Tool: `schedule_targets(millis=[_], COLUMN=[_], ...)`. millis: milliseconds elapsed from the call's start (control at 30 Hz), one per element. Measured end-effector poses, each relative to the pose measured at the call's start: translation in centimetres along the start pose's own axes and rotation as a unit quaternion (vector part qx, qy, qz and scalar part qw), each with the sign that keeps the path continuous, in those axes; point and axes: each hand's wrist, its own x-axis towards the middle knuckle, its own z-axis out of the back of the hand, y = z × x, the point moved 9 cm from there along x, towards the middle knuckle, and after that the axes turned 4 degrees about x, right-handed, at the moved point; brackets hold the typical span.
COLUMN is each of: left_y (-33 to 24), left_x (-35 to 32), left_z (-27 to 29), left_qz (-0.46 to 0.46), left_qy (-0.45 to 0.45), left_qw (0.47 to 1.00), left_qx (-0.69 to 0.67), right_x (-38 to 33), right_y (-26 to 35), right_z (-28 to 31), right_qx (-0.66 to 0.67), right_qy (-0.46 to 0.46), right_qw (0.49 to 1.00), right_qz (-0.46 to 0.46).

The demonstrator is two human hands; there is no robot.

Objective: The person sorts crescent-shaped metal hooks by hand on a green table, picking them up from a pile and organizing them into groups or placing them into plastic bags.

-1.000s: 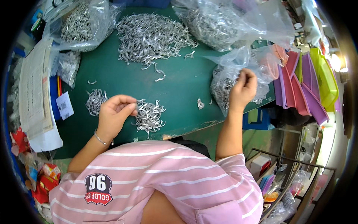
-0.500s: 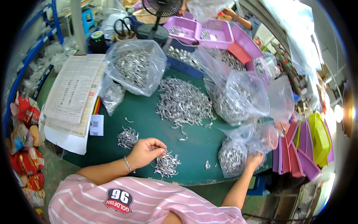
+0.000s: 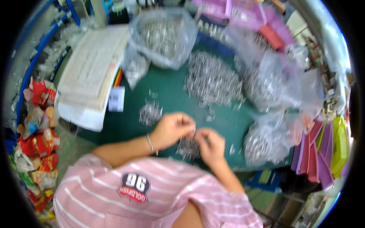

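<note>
My left hand (image 3: 173,130) is closed in a pinch over the near part of the green table (image 3: 171,95). Fingertip to fingertip with it, my right hand (image 3: 211,147) pinches too. Whatever is between them is too small and blurred to make out. Just below the fingers lies a small heap of silvery metal hooks or clips (image 3: 188,149), partly hidden by my hands. Another small pile of metal pieces (image 3: 150,113) sits left of my left hand. Farther off spreads a large heap of the same kind of pieces (image 3: 213,78).
Clear plastic bags of metal parts stand at the back left (image 3: 161,38), back right (image 3: 268,81) and near right (image 3: 258,146). Papers (image 3: 91,72) cover the table's left side. Purple bins (image 3: 247,13) line the back; stacked colourful trays (image 3: 323,150) stand beyond the right edge.
My right hand has left the near-right bag and come to the middle, meeting my left hand. The whole view has shifted and blurred.
</note>
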Motion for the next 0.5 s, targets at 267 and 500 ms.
schedule_targets(millis=[267, 500], left_y=[0.5, 1.0], left_x=[-0.8, -0.7], left_z=[0.1, 0.5], left_qz=[0.021, 0.042], left_qy=[0.019, 0.022], left_qw=[0.998, 0.999], left_qx=[-0.061, 0.017], right_x=[-2.2, -1.7], right_y=[-3.2, -1.2], right_z=[-1.8, -0.4], right_qx=[0.341, 0.096], right_qy=[-0.027, 0.009], right_qw=[0.918, 0.994], right_qz=[-0.201, -0.052])
